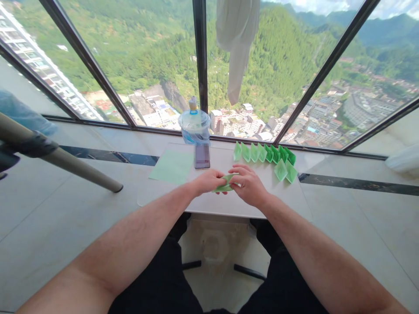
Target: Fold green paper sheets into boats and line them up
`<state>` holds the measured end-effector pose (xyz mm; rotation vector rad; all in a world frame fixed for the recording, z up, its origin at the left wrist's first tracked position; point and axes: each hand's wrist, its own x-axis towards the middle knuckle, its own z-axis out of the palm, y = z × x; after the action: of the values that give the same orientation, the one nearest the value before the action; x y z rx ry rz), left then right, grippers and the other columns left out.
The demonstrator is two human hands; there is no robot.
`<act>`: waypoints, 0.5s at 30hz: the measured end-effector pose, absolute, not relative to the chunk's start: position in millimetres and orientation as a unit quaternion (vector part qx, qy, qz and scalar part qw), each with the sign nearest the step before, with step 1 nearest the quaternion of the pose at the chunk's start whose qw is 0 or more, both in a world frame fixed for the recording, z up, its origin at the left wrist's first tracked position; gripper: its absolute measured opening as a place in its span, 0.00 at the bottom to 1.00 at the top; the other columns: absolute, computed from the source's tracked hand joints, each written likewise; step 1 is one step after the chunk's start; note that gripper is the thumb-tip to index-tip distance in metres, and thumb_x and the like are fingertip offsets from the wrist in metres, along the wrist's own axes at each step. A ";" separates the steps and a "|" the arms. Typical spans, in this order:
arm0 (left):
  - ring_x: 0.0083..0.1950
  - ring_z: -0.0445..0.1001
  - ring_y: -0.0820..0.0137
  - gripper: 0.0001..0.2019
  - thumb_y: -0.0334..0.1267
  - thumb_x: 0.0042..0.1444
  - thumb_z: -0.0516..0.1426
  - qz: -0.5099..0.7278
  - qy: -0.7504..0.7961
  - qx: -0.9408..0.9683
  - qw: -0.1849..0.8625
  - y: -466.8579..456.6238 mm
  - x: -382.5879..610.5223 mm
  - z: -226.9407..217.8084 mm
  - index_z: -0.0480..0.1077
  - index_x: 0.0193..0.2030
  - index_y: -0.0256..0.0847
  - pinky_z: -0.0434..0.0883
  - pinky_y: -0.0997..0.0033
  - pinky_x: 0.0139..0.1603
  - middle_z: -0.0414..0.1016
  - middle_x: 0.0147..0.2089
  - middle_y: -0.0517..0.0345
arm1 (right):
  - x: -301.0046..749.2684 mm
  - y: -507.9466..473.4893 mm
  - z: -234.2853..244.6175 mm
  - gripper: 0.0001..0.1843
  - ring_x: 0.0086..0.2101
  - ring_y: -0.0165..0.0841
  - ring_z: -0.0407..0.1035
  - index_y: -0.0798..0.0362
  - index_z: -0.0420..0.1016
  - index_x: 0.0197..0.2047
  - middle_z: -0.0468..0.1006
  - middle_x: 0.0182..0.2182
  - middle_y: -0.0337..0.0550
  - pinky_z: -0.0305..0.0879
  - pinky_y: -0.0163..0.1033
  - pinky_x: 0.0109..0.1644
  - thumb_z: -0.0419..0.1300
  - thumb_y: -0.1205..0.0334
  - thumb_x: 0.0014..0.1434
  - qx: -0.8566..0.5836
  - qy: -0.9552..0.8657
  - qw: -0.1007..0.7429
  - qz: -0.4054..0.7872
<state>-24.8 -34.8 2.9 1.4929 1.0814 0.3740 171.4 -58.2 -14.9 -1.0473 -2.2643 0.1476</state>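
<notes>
My left hand (209, 181) and my right hand (248, 185) meet over the small white table (225, 205), both closed on a partly folded piece of green paper (225, 185). Its shape is half hidden by my fingers. A row of several finished green paper boats (263, 153) stands along the far right of the table, with two more boats (285, 171) just in front of them. A stack of flat light-green sheets (172, 167) lies at the table's left.
A phone (202, 155) stands upright against a clear water bottle (194, 125) at the table's back. Large angled windows rise behind. A white cloth (236, 48) hangs from above. A grey tube (75, 168) slants in from the left.
</notes>
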 end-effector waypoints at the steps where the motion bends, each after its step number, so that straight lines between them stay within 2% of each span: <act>1: 0.32 0.79 0.67 0.15 0.49 0.55 0.59 0.149 0.467 0.653 0.577 -34.9 -25.1 2.1 0.76 0.34 0.36 0.70 0.74 0.29 0.81 0.30 0.51 | 171.5 -58.4 -14.7 0.08 0.55 0.43 0.67 0.49 0.80 0.31 0.80 0.47 0.45 0.65 0.51 0.59 0.62 0.69 0.58 -0.400 -0.861 0.310 0.054; 6: 0.32 0.79 0.67 0.19 0.53 0.57 0.56 0.115 0.461 0.684 0.553 -35.7 -24.8 0.6 0.76 0.32 0.37 0.71 0.73 0.30 0.81 0.30 0.50 | 170.2 -61.1 -9.2 0.09 0.51 0.38 0.69 0.49 0.80 0.32 0.80 0.46 0.45 0.64 0.45 0.57 0.60 0.68 0.61 -0.425 -0.862 0.266 0.077; 10: 0.29 0.77 0.69 0.17 0.49 0.58 0.53 0.113 0.456 0.720 0.510 -34.5 -22.0 2.3 0.74 0.30 0.38 0.69 0.74 0.28 0.80 0.29 0.53 | 168.6 -62.5 -6.4 0.11 0.43 0.34 0.71 0.50 0.80 0.31 0.81 0.41 0.44 0.63 0.39 0.51 0.59 0.68 0.63 -0.429 -0.868 0.228 0.101; 15: 0.24 0.72 0.72 0.15 0.44 0.57 0.51 0.079 0.459 0.767 0.441 -34.0 -21.9 0.6 0.70 0.24 0.39 0.64 0.74 0.25 0.78 0.26 0.56 | 169.4 -63.3 -6.4 0.11 0.40 0.32 0.71 0.51 0.80 0.32 0.81 0.38 0.42 0.62 0.35 0.46 0.58 0.69 0.62 -0.458 -0.860 0.193 0.117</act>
<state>-21.9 -34.0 0.6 1.9056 1.1401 0.1957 169.4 -63.3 -6.4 -1.2841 -2.4138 0.3294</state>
